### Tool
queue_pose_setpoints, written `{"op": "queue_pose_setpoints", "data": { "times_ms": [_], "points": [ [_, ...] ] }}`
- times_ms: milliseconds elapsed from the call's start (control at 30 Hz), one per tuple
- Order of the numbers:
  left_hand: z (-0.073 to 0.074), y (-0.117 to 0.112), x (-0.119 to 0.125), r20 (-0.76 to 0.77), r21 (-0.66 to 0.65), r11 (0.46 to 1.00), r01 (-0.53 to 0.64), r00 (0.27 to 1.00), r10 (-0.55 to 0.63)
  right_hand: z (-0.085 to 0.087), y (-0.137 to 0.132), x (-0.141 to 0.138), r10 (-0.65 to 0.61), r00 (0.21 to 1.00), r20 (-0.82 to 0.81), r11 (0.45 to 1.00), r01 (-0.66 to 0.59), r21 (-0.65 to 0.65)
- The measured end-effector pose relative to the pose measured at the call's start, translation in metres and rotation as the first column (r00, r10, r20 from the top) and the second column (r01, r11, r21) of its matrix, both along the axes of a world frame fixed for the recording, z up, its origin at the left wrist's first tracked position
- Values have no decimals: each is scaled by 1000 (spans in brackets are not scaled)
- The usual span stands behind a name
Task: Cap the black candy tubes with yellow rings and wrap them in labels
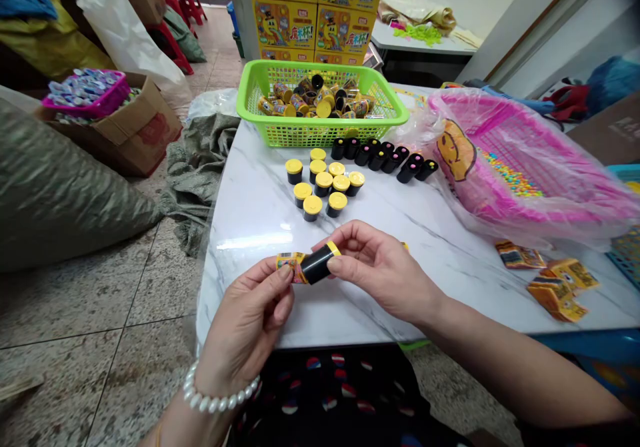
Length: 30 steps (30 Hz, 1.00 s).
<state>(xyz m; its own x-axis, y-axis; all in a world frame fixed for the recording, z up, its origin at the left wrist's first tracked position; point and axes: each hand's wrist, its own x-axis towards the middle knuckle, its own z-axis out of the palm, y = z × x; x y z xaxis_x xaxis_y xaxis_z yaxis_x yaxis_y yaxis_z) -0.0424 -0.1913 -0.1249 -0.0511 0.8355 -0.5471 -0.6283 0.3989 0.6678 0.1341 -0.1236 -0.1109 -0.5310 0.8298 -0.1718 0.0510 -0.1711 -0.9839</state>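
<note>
Between thumb and fingers, my left hand [253, 307] pinches a yellow printed label sleeve [291, 259]. My right hand [387, 270] grips a small black cup [315, 265] by its yellow lid. The cup lies tilted on its side in the air, its base end meeting the sleeve; whether it is inside the sleeve, I cannot tell. Beyond my hands, several black cups with yellow lids [323, 181] stand on the white marbled table [250, 217]. Behind them to the right are several lidless-looking black cups [377, 160] with pink or yellow dots at their tops.
A green basket [320, 125] of labelled cups stands at the back. On the right, a plastic-lined pink basket [505, 210] holds colourful beads [515, 177]; stacks of printed sleeves [563, 290] lie nearer. Sacks [60, 187] and a carton [130, 127] occupy the left floor.
</note>
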Motion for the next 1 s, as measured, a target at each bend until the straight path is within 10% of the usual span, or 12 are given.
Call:
{"op": "queue_pose_setpoints", "data": {
  "times_ms": [433, 600, 767, 1000],
  "points": [
    [-1, -1, -1, -60, 1, 992, 123, 991, -123, -6, -16, 4, -43, 999, -24, 943, 48, 328],
    [0, 0, 5, -73, 32, 995, 93, 993, -91, -7, -14, 1, -93, 974, -208, 996, 90, -22],
    [-2, 4, 9, -52, 58, 996, 61, 997, -58, -11, -20, -4, -232, 921, -314, 916, 98, -390],
    [-3, 9, 7, 51, 29, 998, 54, 997, -55, -7, -18, 4, -374, 877, -301, 903, 271, -335]
  ]
}}
